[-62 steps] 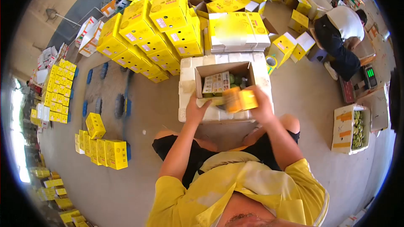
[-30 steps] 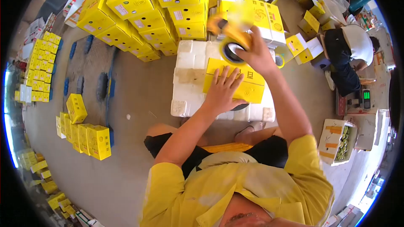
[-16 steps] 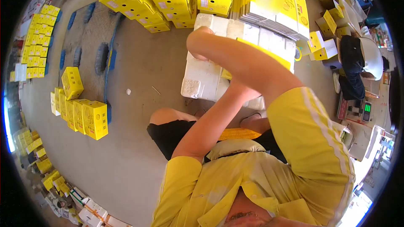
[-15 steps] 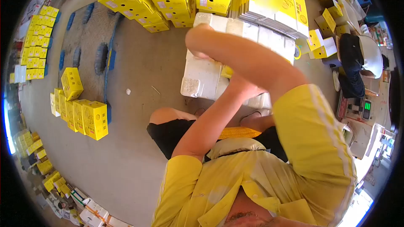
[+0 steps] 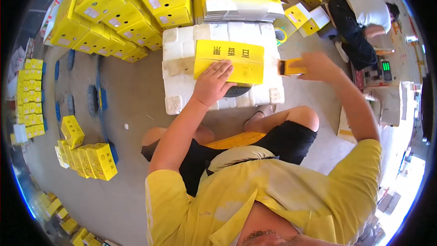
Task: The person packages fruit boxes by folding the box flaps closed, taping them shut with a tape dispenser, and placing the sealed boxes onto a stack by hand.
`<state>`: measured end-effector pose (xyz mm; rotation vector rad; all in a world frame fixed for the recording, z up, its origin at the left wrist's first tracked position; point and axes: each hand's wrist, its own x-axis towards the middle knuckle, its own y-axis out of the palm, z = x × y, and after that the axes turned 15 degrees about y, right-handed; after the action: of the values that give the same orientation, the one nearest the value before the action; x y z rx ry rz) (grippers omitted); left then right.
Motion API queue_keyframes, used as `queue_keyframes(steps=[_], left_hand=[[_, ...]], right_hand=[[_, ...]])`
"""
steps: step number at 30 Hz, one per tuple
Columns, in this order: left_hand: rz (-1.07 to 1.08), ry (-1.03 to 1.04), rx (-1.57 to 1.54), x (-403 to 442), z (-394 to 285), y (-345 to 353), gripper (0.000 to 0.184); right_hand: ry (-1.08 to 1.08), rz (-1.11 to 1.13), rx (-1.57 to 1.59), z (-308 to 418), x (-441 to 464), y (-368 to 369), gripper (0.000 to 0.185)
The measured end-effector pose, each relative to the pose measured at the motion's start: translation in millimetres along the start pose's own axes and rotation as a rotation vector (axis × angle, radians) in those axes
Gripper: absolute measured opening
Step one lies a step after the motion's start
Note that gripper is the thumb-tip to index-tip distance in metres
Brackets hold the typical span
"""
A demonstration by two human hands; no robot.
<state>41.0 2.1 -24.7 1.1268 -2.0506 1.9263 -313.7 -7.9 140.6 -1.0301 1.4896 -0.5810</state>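
Observation:
A yellow carton (image 5: 248,66) with dark printed characters lies on a white foam box (image 5: 180,93) in front of me. My left hand (image 5: 214,81) rests flat on the carton's near left part, fingers stretched out. Off to the right of the carton, my right hand (image 5: 316,67) grips a small orange tape dispenser (image 5: 292,67) with a dark front edge, apart from the carton. A black round thing (image 5: 237,92) shows partly from under the carton's near edge.
Stacked yellow cartons (image 5: 104,13) stand at the back left, with a pile of flat cartons (image 5: 241,0) behind the foam box. A tape roll (image 5: 281,35) lies beside it. Another person (image 5: 359,18) bends over at the right. More cartons (image 5: 98,161) sit left on the floor.
My right hand has swung from the left side of the foam box to the right of the carton, uncrossing my arms. My left hand now lies on the carton. The view has shifted.

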Motion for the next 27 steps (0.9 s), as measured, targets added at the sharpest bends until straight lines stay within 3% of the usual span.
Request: queue_keyframes(steps=[1, 3, 6, 8, 11, 14, 16, 21, 24, 27], left_hand=[[-0.013, 0.01, 0.007, -1.3, -1.7, 0.9, 0.049], [-0.062, -0.001, 0.033, 1.4, -5.1, 5.1, 0.046], [-0.078, -0.075, 0.089, 4.3, -20.9, 10.8, 0.045], [-0.116, -0.173, 0.086, 7.4, -39.7, 20.8, 0.046], [0.021, -0.212, 0.13, 23.9, -79.5, 41.6, 0.038], [-0.068, -0.223, -0.137, 32.8, -111.6, 32.4, 0.036], [-0.057, -0.209, -0.156, 32.0, -102.4, 3.3, 0.038], [0.119, -0.183, -0.047, 7.0, -53.0, -61.9, 0.064], [0.271, -0.079, -0.105, -5.0, -41.3, -58.9, 0.076], [0.256, -0.072, -0.127, -17.7, -43.8, -38.5, 0.07]], right_hand=[[0.022, 0.0, 0.089, -2.8, 4.6, 32.2, 0.049], [-0.156, -0.244, 0.279, 16.0, 53.5, 93.2, 0.04], [-0.12, -0.22, 0.077, 57.8, 72.1, 59.7, 0.031], [0.049, -0.099, 0.051, 52.4, 82.1, 38.6, 0.027], [0.083, -0.099, 0.297, 12.4, 65.2, -20.0, 0.036], [0.045, -0.28, 0.345, 21.9, 31.6, -106.5, 0.042], [-0.037, -0.393, 0.397, 41.8, 37.5, -139.0, 0.044], [-0.276, -0.441, 0.529, 167.0, 107.6, -173.5, 0.052], [-0.286, -0.174, 0.177, 266.3, 157.0, -163.1, 0.044], [-0.342, -0.011, -0.085, 343.5, 178.1, -113.8, 0.037]])
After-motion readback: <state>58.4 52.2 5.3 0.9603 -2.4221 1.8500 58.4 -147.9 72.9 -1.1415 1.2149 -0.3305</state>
